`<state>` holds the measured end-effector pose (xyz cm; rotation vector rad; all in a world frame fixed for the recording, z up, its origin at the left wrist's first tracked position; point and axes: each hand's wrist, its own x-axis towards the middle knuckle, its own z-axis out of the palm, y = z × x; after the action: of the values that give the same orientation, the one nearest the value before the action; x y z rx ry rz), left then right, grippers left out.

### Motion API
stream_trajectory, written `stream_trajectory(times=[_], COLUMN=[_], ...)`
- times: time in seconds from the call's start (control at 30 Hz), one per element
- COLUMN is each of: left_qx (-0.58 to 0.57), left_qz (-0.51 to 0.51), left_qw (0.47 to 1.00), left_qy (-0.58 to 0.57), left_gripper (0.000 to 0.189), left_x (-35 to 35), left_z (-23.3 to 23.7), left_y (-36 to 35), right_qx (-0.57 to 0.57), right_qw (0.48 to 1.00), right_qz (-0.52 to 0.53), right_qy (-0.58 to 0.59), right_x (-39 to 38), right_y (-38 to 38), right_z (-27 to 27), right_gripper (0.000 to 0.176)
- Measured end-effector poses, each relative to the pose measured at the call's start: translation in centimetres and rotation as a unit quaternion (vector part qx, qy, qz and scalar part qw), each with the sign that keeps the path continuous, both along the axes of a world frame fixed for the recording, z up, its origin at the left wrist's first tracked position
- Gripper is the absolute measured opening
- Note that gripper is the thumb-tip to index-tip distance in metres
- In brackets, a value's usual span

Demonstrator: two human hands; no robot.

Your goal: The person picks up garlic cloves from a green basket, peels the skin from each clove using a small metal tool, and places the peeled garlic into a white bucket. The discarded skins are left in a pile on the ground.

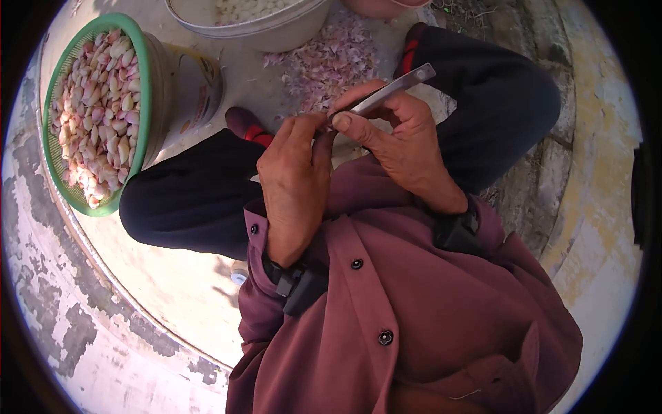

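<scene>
My right hand is closed around a small knife, whose flat silvery metal end with holes points up and to the right. My left hand is closed in a pinch, its fingertips meeting my right thumb. A garlic clove shows as a small purplish bit between the fingertips, mostly hidden by them. Just beyond both hands, a heap of pinkish garlic skins lies on the ground.
At the left, a green-rimmed basket full of garlic cloves leans by a bucket. A large pale basin with peeled white cloves stands at the top, near a pink container. My bent knees flank the skins.
</scene>
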<state>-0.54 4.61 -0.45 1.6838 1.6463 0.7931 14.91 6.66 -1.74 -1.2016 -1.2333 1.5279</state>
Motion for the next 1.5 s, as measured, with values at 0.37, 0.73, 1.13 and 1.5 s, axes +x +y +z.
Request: stream_trajectory(times=[0.37,0.73,1.13,1.5], left_qx=[-0.052,-0.114,-0.088,-0.187], left_qz=[0.062,0.103,0.064,0.073], left_qw=[0.985,0.928,0.924,0.819], left_qy=[-0.154,-0.339,-0.366,-0.538], left_gripper=[0.014,0.012,0.013,0.016], left_x=[0.4,0.1,0.8,0.1], left_z=[-0.4,0.3,-0.3,-0.1], left_y=[-0.8,-0.6,-0.8,-0.8], right_qx=[-0.142,-0.099,-0.192,-0.171], right_qw=[0.978,0.991,0.957,0.959], right_qz=[-0.075,-0.084,-0.070,-0.072], right_qy=[0.136,0.013,0.206,0.215], right_x=[0.9,2.3,0.8,0.0], right_y=[-0.2,-0.5,-0.7,-0.8], right_z=[-1.9,-3.6,-1.0,-1.8], right_gripper=[0.017,0.018,0.017,0.017])
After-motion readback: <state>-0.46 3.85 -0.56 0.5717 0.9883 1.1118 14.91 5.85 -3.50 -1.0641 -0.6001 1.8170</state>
